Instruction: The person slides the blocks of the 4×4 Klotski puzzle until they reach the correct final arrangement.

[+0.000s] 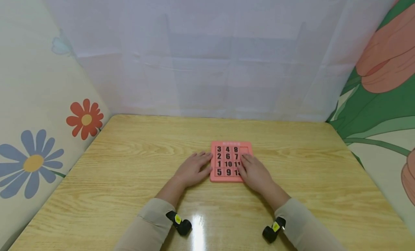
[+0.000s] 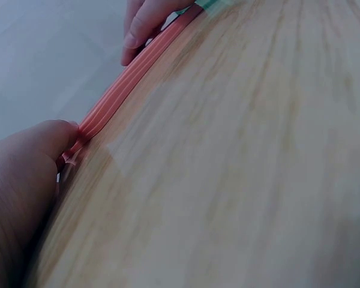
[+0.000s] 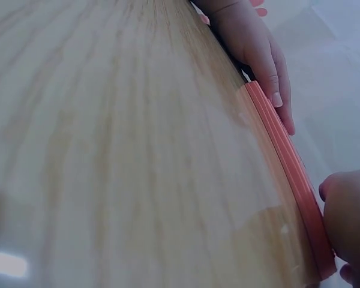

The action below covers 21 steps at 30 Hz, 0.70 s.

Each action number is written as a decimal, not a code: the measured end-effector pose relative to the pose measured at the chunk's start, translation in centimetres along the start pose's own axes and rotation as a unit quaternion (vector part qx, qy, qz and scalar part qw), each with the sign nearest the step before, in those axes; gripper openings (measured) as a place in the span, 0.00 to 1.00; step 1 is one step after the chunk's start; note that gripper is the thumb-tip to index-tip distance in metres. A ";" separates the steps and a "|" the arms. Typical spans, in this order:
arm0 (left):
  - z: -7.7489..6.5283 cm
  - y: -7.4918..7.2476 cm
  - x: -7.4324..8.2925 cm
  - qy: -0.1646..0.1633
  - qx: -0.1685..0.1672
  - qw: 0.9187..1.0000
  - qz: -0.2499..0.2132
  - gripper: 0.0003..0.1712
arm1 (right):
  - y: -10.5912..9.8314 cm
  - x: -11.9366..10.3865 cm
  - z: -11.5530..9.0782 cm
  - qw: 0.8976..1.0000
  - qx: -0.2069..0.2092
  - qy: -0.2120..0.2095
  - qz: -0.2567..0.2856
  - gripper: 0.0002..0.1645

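Note:
On the table lies a pink number sliding puzzle (image 1: 223, 179), its black-numbered tiles set in a raised frame. A gap without a tile shows at its upper right corner (image 1: 244, 150). My left hand (image 1: 193, 170) rests at the left edge, fingers fairly straight and fingertips against the frame. From the right, my right hand (image 1: 257, 175) reaches over the frame, fingers and thumb on the tiles and hiding most of the right column. Both wrist views show the puzzle's pink side (image 2: 129, 78) low on the table, with the left thumb (image 2: 54, 138) at its near corner.
The wood-grain table (image 1: 129, 150) extends around the puzzle on all sides. A white curtain (image 1: 207, 63) hangs behind its far edge, and flower-printed walls (image 1: 32, 99) stand left and right. Black wrist cameras (image 1: 183, 226) sit on both sleeves.

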State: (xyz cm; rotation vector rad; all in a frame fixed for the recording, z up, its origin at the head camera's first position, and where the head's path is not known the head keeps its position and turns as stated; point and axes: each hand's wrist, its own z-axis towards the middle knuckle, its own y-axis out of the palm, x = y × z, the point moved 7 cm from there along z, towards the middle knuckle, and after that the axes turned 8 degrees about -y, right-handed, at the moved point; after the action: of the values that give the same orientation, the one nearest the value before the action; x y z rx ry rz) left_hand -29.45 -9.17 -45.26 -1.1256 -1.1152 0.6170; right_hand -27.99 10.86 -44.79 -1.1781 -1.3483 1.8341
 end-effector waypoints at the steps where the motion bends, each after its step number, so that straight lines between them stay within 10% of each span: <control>1: 0.0 0.0 0.0 0.000 0.000 1.000 -0.001 0.34 | 0.0 0.0 0.0 1.000 0.001 -0.001 0.000 0.32; 21: 0.0 0.0 0.1 0.000 -0.002 1.000 -0.002 0.34 | 0.1 -0.5 2.0 1.000 -0.004 -0.003 0.008 0.33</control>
State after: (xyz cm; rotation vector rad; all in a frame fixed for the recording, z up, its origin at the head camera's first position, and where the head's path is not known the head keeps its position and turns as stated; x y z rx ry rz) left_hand -29.40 -9.16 -45.20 -1.1260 -1.1189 0.6128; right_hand -29.56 9.51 -44.55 -1.1928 -1.3549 1.8455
